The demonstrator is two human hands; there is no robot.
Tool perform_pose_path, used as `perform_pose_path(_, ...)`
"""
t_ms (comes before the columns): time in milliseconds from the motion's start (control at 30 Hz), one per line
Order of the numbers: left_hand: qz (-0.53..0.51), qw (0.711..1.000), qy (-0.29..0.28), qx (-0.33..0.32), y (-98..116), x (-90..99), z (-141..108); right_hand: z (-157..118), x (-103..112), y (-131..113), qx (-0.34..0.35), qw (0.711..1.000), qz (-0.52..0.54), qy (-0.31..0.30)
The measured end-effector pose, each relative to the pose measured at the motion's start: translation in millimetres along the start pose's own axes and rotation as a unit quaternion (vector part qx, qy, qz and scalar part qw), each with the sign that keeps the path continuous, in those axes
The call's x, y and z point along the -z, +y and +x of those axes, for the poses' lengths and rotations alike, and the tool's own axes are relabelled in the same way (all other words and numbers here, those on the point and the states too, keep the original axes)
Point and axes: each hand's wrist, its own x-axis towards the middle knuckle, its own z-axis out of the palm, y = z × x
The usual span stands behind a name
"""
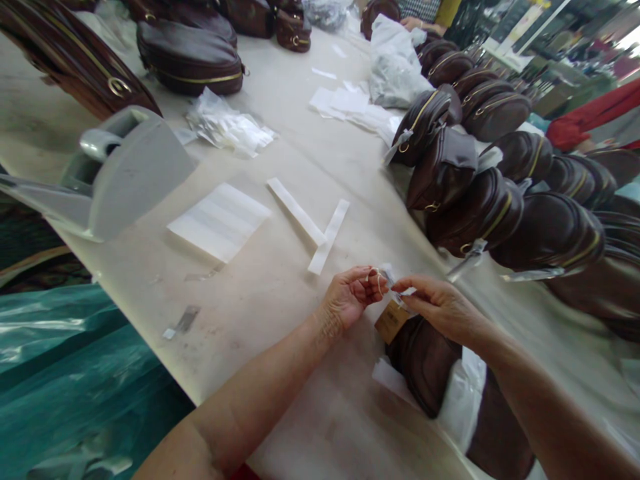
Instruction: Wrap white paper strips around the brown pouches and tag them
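Pale tabletop (270, 293) — left hand (353, 293) pinched on string (380, 285), right hand (443, 307) on something white (409, 291), indistinct.

My left grip (353, 298) and right grip (443, 307) are bare, as are both forearms (273, 377); my left wrist (330, 323) is finely creased, and a scrap of red clothing (245, 473) shows below.

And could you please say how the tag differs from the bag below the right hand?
The tag is light tan, while the bag is dark brown. The tag is small and flat; the bag is larger and bulky. The tag has straight edges; the bag's are curved. Both are near the right hand.
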Motion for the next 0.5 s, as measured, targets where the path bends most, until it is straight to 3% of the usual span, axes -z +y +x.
perform_pose_path(133,-0.012,1.000,0.004,0.009,0.9,0.5,1.1,-8.1,2.2,1.2,0.092,0.994,-0.057,0.020)
perform_pose_path(267,0.001,1.000,-0.010,-0.014,-0.7,1.6,2.4,-10.3,0.2,2.2,0.126,0.990,-0.063,0.019)
perform_pose_path(367,0.019,0.999,-0.014,-0.039,-2.3,1.5,1.4,-7.2,-3.4,1.1,0.106,0.993,-0.041,0.033)
perform_pose_path(500,0.051,0.997,-0.035,-0.042,-4.4,-0.6,-2.5,-2.9,-5.0,-2.8,0.028,0.998,0.010,0.062)
